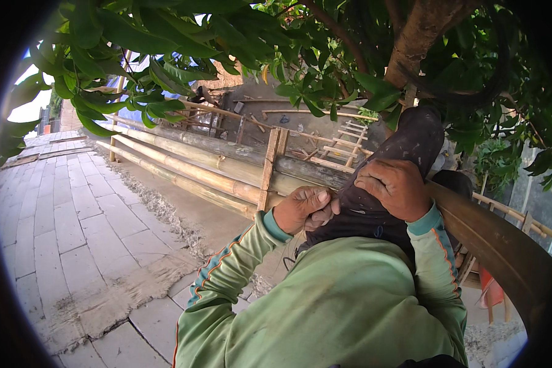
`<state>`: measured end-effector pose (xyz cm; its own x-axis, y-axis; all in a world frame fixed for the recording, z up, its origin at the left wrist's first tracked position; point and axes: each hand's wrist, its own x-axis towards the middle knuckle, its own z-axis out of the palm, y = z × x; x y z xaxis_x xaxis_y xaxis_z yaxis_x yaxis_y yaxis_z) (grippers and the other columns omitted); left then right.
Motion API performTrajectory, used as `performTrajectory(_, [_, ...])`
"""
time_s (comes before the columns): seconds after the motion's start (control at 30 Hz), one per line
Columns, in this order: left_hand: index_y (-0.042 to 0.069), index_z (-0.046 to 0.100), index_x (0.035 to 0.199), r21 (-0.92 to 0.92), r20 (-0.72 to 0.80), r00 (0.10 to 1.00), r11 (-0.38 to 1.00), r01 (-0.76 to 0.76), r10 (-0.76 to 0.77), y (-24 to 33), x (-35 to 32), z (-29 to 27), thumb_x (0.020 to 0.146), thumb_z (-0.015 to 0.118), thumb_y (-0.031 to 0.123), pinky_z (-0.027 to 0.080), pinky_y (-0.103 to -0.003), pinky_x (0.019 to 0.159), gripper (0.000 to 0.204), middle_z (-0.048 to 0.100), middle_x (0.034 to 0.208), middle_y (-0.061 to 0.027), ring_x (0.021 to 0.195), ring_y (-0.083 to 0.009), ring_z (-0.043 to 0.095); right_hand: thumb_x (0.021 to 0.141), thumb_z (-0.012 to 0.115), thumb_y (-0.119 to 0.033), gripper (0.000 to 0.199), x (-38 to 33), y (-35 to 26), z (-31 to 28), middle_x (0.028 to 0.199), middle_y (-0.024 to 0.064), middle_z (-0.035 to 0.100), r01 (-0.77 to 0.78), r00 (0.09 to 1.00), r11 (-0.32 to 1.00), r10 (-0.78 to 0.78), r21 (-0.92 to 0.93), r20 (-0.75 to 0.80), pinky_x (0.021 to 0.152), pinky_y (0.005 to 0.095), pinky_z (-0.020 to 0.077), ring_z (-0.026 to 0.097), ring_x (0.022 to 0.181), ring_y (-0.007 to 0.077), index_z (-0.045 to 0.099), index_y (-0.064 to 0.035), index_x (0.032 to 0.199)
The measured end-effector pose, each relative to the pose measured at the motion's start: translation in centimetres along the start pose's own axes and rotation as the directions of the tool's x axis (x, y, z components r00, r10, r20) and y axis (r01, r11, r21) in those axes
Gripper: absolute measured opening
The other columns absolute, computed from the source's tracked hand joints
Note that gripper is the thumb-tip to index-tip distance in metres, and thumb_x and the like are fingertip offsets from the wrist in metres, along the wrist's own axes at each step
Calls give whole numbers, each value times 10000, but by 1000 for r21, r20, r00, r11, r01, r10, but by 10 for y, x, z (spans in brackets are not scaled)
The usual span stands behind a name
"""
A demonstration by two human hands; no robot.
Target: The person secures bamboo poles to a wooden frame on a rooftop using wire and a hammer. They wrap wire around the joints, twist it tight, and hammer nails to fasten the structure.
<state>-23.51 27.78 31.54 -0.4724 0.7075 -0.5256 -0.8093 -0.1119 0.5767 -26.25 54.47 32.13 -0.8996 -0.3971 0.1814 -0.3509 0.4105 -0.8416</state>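
Observation:
My left hand (303, 210) is closed, thumb pressed against curled fingers, beside my dark trouser leg (383, 153). Whatever might be between those fingers is too small to make out. Over the thigh, my right hand (398, 189) bends its fingers inward with the tips turned down toward the cloth. Its grip is partly hidden, so anything in it cannot be named. Both arms wear a light green long-sleeved shirt (343, 300) with teal cuffs. The dark trousers carry pale specks.
Bamboo poles (190, 178) run along the left behind an upright wooden post (270, 168). A thick brown pole (497, 242) curves past my right. A block wall (104, 233) extends left. Leafy branches (135, 37) hang overhead near a tree trunk (414, 46). Far below stands a wooden ladder (348, 145).

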Motion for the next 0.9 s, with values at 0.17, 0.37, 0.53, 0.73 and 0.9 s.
performTrajectory(0.17, [16,623,1097,-411,82,997,911,42,-9,-6,8,-2,1063,523,421,279,-241,482,418,442,716,5,539,-80,366,873,747,-238,170,17,0,-5,807,111,678,63,998,996,-63,-62,0,641,451,505,658,735,350,679,-82,875])
performTrajectory(0.37, [-8,664,1136,-180,-142,990,983,-32,7,-11,1,-11,1065,545,348,288,-224,446,383,442,661,30,521,-70,370,862,753,-244,181,15,-3,-7,827,111,681,7,999,1000,-7,0,41,648,457,500,657,754,348,679,-81,886])
performTrajectory(0.53, [-27,623,1091,-205,-102,994,978,27,-49,10,-10,-8,1060,545,380,252,-232,465,416,395,664,36,530,-56,300,844,764,-247,186,19,-12,-9,814,96,662,43,998,997,-40,-67,46,659,444,502,652,763,337,680,-83,870])
performTrajectory(0.73, [-16,621,1103,-209,-22,1000,978,-1,-4,19,-21,7,1053,562,367,303,-248,487,391,423,677,16,534,-79,347,796,790,-238,182,30,-14,-18,803,57,636,195,981,969,-190,-153,50,681,416,496,610,769,293,684,-102,854])
performTrajectory(0.9, [-29,598,1218,-573,134,984,802,170,-114,19,-31,32,1068,513,402,322,-247,504,464,451,680,-6,564,-107,403,756,816,-219,205,29,-17,-21,771,50,597,282,959,959,-282,-17,5,664,423,474,583,748,286,682,-103,857])
